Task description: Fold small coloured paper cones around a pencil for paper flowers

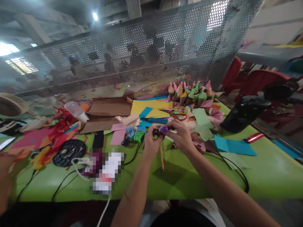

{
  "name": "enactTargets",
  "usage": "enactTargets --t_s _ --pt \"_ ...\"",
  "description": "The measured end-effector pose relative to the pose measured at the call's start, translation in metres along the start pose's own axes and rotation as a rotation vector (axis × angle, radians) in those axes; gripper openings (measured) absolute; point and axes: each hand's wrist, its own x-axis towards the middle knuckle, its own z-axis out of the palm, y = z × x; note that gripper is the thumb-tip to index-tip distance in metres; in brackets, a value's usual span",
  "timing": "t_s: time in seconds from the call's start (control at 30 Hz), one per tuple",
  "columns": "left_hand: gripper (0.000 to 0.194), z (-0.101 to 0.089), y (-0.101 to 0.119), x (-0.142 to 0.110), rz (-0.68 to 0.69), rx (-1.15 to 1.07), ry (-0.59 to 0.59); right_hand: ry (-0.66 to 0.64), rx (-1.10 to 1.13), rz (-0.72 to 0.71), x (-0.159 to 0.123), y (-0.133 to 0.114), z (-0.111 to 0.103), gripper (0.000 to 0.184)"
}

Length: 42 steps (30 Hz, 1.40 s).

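My left hand [151, 140] and my right hand [181, 135] meet above the green table [175, 186]. Between their fingertips is a small, crumpled-looking purple piece [163, 129]; its exact kind is hard to make out. Both hands are closed on it. A yellow pencil [162, 159] points down from below my fingers, and I cannot tell whether it lies on the table or is held. Left of my hands are small bright green [138, 136] and blue [129, 131] crumpled pieces. Red-handled scissors [178, 116] lie just behind my hands.
Paper-wrapped cones [189, 93] stand at the back before a perforated metal screen [132, 63]. A dark cup [243, 113] stands right, near blue paper [234, 145]. To the left are a black round palette [69, 152], a yellow glue gun [40, 160] and another person's arm [5, 179].
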Motion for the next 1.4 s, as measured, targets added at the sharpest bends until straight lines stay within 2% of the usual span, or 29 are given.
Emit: enactTargets --t_s 0.3,0.47,0.77,1.1,1.23,1.4 --pt "0.023 0.003 0.015 -0.003 -0.059 -0.115 -0.013 0.004 0.040 0.050 0.001 -0.001 -0.001 0.021" --pt "0.032 0.003 0.021 -0.002 -0.099 -0.169 -0.001 0.003 0.101 0.089 0.002 0.001 -0.002 0.027" --pt "0.034 0.001 0.013 -0.003 0.008 -0.022 -0.040 0.028 0.053 0.057 0.000 -0.001 -0.004 0.026" --pt "0.038 -0.002 0.012 0.002 -0.094 -0.092 0.029 -0.022 0.101 0.119 0.000 0.000 -0.004 0.035" --pt "0.039 -0.003 0.014 0.004 -0.249 -0.209 0.066 -0.146 0.106 0.063 0.004 -0.003 -0.013 0.038" --pt "0.040 -0.003 0.018 0.007 -0.403 -0.301 -0.006 -0.336 0.102 0.008 0.008 -0.006 -0.022 0.034"
